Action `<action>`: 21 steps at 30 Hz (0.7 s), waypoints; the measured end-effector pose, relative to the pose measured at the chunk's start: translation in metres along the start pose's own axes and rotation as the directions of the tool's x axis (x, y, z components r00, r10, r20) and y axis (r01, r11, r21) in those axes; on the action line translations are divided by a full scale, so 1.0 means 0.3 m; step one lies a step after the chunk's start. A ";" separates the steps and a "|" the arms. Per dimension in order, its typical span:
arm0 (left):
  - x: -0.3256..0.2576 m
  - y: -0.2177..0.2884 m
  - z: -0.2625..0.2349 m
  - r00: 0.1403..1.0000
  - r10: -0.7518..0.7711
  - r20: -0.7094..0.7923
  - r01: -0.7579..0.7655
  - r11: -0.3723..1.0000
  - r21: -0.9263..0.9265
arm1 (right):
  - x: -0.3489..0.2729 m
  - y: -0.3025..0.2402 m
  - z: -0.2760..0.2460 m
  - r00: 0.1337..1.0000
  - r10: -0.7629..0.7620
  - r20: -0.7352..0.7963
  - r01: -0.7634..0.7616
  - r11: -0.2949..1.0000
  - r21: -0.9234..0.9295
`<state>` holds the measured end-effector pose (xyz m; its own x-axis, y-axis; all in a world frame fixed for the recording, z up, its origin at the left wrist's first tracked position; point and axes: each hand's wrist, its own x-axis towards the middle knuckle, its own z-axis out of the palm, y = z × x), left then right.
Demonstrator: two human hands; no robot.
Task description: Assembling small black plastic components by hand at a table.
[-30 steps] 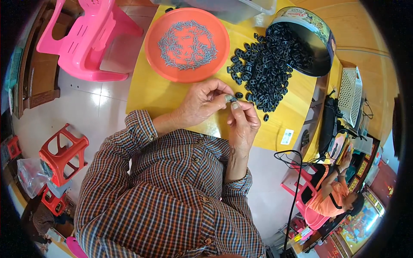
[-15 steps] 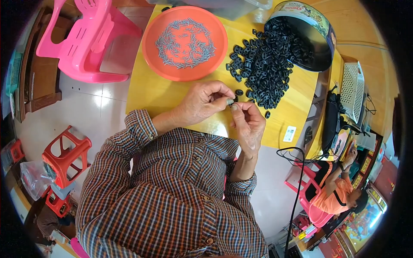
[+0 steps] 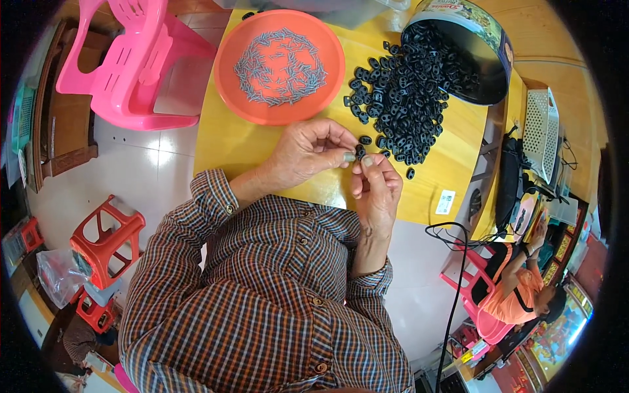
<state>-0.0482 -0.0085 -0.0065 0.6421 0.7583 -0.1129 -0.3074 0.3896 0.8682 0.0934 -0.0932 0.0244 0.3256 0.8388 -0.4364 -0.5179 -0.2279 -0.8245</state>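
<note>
My left hand (image 3: pixel 298 157) and my right hand (image 3: pixel 378 190) meet over the yellow table's near edge, both closed in a pinch. Between their thumbs and fingertips is a small black oval plastic piece (image 3: pixel 360 151), partly covered by the fingers. Just beyond my fingertips spreads a heap of similar black two-hole pieces (image 3: pixel 409 98), spilling out of a round tin (image 3: pixel 493 65) lying on its side. An orange-red round tray (image 3: pixel 226 75) beyond my left hand holds many small grey screw-like pins (image 3: pixel 308 82).
The yellow table (image 3: pixel 458 154) carries a white label (image 3: pixel 445 202) at its right. A black cable (image 3: pixel 455 288) hangs off that side. To the left stand a pink plastic chair (image 3: pixel 128 85) and a red stool (image 3: pixel 108 239). A person in orange (image 3: pixel 517 298) sits at the right.
The black piece shows more plainly between my fingertips now. My right fingers have shifted slightly and the hands stay together in the same place.
</note>
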 end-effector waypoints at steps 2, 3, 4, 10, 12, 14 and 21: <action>-0.001 0.000 0.001 1.000 -0.004 -0.001 0.004 1.000 -0.008 | 0.001 0.003 0.001 1.000 -0.004 0.001 0.004 1.000 0.011; -0.001 0.003 0.003 1.000 -0.009 -0.011 0.009 1.000 0.010 | 0.002 0.005 0.002 1.000 -0.010 0.006 0.009 1.000 0.011; -0.001 0.007 0.005 1.000 -0.014 -0.020 0.014 1.000 0.028 | 0.002 0.007 0.003 1.000 -0.015 0.012 0.015 1.000 0.012; -0.002 0.026 0.006 1.000 -0.031 -0.003 0.031 0.994 0.101 | -0.001 0.012 0.012 0.999 -0.027 0.020 0.028 0.999 -0.046; 0.000 0.016 0.009 1.000 -0.020 -0.015 0.021 0.996 0.085 | -0.002 0.010 0.013 1.000 -0.029 0.012 0.030 0.997 -0.070; 0.004 0.013 0.010 1.000 -0.010 -0.026 0.012 0.998 0.067 | -0.002 0.011 0.014 1.000 -0.030 0.002 0.030 0.995 -0.096; 0.004 0.025 0.015 1.000 -0.006 -0.029 0.008 0.997 0.075 | -0.004 0.021 0.015 0.999 -0.040 -0.031 0.038 0.997 -0.062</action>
<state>-0.0465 -0.0070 0.0022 0.6235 0.7706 -0.1316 -0.2489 0.3553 0.9010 0.0862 -0.0936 0.0213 0.3705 0.8315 -0.4140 -0.4552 -0.2260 -0.8612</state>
